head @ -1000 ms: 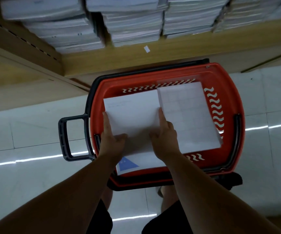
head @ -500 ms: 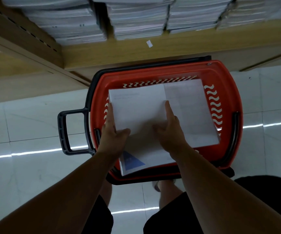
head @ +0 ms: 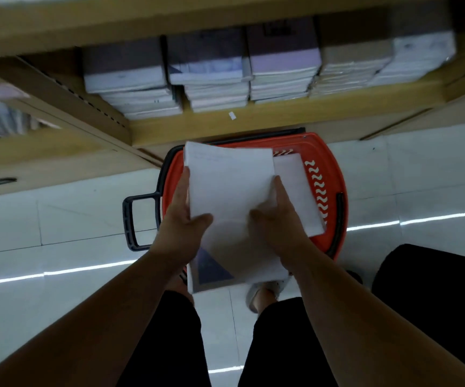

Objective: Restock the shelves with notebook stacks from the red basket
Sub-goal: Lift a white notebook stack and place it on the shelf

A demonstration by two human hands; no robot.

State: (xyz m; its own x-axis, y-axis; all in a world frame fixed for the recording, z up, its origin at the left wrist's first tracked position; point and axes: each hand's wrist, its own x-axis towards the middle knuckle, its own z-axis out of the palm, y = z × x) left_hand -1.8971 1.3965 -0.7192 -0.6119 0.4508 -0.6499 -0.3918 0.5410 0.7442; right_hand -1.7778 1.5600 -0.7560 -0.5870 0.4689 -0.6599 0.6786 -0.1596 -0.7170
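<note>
A white wrapped notebook stack (head: 229, 191) with a dark blue triangle at its near corner is held above the red basket (head: 334, 174). My left hand (head: 183, 219) grips its left edge and my right hand (head: 276, 219) grips its right edge, thumbs on top. A second white notebook stack (head: 299, 191) still lies in the basket on the right side. The basket stands on the floor in front of the wooden shelf (head: 253, 121), which holds several rows of wrapped notebook stacks (head: 211, 79).
The basket's black handle (head: 130, 222) sticks out to the left. White floor tiles (head: 58, 219) surround the basket. A dark object (head: 435, 289) sits at the right. My legs and a foot (head: 256, 294) are below the held stack. A shelf divider (head: 86, 99) runs left.
Both hands lifted the left notebook stack out of the basket, towards me and up. The view tilted up, showing more of the shelf.
</note>
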